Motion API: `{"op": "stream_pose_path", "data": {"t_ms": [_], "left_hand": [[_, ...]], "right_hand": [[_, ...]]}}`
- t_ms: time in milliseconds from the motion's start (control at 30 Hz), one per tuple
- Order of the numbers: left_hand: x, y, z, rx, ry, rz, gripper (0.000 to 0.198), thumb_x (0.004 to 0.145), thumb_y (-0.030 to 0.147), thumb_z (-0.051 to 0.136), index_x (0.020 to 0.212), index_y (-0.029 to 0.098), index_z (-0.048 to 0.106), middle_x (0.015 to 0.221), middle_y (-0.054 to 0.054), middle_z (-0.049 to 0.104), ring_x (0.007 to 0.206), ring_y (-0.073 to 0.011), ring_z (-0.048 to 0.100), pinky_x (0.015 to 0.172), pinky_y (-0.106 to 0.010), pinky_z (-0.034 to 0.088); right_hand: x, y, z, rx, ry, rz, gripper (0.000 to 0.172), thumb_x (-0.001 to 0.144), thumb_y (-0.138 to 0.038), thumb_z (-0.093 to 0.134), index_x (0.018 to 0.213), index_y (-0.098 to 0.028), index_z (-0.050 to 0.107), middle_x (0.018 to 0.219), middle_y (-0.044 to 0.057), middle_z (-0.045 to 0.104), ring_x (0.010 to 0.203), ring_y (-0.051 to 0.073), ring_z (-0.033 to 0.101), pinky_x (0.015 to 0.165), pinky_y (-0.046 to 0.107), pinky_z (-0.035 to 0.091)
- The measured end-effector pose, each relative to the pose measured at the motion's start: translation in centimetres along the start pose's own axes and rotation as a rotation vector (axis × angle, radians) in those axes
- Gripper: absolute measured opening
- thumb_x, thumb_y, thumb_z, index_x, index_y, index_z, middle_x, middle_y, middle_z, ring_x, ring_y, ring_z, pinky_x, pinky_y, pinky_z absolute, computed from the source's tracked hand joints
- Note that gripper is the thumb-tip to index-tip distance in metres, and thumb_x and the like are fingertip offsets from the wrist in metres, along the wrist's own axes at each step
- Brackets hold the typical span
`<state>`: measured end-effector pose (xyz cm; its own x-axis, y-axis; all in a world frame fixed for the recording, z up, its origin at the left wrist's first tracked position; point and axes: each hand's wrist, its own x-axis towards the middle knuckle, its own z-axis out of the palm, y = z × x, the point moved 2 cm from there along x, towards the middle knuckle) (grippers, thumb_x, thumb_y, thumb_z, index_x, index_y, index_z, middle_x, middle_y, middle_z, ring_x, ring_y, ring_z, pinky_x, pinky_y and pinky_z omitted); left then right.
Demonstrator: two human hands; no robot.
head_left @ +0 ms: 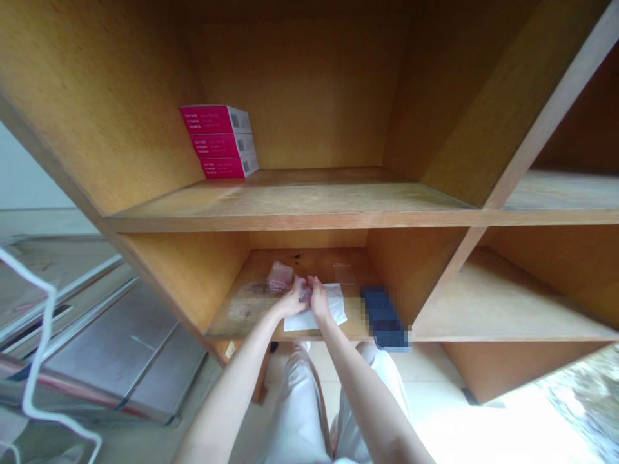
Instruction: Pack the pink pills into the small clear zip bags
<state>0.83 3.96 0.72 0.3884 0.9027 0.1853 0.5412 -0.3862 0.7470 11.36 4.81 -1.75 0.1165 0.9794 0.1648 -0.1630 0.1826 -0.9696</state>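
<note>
Both my hands meet over the lower shelf. My left hand [293,298] and my right hand [318,298] have their fingers closed around a small clear plastic bag [304,294] with a pinkish tint; its contents are too small to make out. Under the hands lies a white sheet [336,303], which looks like paper or cloth. Just left of my left hand sits a clear packet [280,276] with pink along its edge. Behind my right hand a flat transparent bag [343,274] lies on the wood.
A dark blurred-out object [384,319] rests at the shelf's right front. Three stacked pink boxes [220,143] stand on the upper shelf [309,200]. A wooden divider [449,283] bounds the right side. A white bent tube or cable [46,335] is at far left.
</note>
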Motion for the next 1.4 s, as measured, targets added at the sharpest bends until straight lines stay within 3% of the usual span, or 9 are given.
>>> {"op": "stream_pose_path", "data": {"t_ms": [300, 733, 933, 1067, 1200, 1400], "left_hand": [[-0.1, -0.2, -0.1, 0.006, 0.022, 0.014, 0.048, 0.069, 0.027, 0.057, 0.109, 0.015, 0.035, 0.113, -0.014, 0.046, 0.109, -0.0231, 0.046, 0.095, -0.040, 0.034], [-1.5, -1.8, 1.3, -0.274, 0.255, -0.037, 0.049, 0.064, 0.026, 0.066, 0.105, 0.019, 0.041, 0.110, -0.008, 0.050, 0.105, -0.0201, 0.049, 0.094, -0.038, 0.035], [-2.0, -1.2, 1.0, -0.343, 0.340, -0.107, 0.049, 0.060, 0.025, 0.069, 0.102, 0.019, 0.045, 0.108, -0.007, 0.052, 0.104, -0.0183, 0.049, 0.096, -0.037, 0.034], [-2.4, -0.8, 0.4, -0.403, 0.366, -0.093, 0.045, 0.062, 0.023, 0.067, 0.102, 0.020, 0.047, 0.108, -0.006, 0.052, 0.103, -0.0171, 0.050, 0.095, -0.037, 0.035], [-2.6, -0.5, 0.2, -0.462, 0.381, -0.112, 0.046, 0.061, 0.021, 0.067, 0.103, 0.020, 0.047, 0.110, -0.006, 0.052, 0.104, -0.0172, 0.050, 0.094, -0.037, 0.037], [-2.5, -0.7, 0.5, -0.466, 0.387, -0.115, 0.050, 0.058, 0.020, 0.069, 0.104, 0.019, 0.048, 0.110, -0.007, 0.053, 0.105, -0.0177, 0.050, 0.096, -0.038, 0.036]], "right_hand": [[0.0, 0.3, 0.0, 0.024, -0.011, 0.011, 0.047, 0.084, -0.049, 0.029, 0.101, -0.017, 0.060, 0.105, 0.007, 0.062, 0.101, 0.019, 0.054, 0.090, 0.032, 0.038], [0.6, 1.3, -0.1, 0.071, 0.043, 0.023, 0.043, 0.084, -0.037, 0.022, 0.102, -0.016, 0.055, 0.105, 0.009, 0.061, 0.098, 0.018, 0.056, 0.085, 0.032, 0.042], [1.4, 1.3, -0.6, -0.018, 0.091, -0.070, 0.027, 0.075, -0.024, 0.035, 0.093, -0.017, 0.053, 0.099, 0.010, 0.061, 0.093, 0.018, 0.057, 0.083, 0.031, 0.042], [1.6, 0.5, -1.4, -0.265, 0.032, -0.172, 0.023, 0.068, -0.017, 0.042, 0.087, -0.017, 0.055, 0.091, 0.008, 0.060, 0.086, 0.018, 0.055, 0.079, 0.031, 0.042], [1.2, -0.9, -2.2, -0.521, -0.138, -0.303, 0.010, 0.067, -0.017, 0.051, 0.068, -0.020, 0.061, 0.082, 0.006, 0.059, 0.086, 0.020, 0.052, 0.079, 0.032, 0.040], [0.6, -1.9, -2.9, -0.523, -0.264, -0.398, 0.012, 0.071, -0.023, 0.058, 0.072, -0.025, 0.070, 0.091, 0.005, 0.062, 0.095, 0.021, 0.050, 0.087, 0.035, 0.035]]}}
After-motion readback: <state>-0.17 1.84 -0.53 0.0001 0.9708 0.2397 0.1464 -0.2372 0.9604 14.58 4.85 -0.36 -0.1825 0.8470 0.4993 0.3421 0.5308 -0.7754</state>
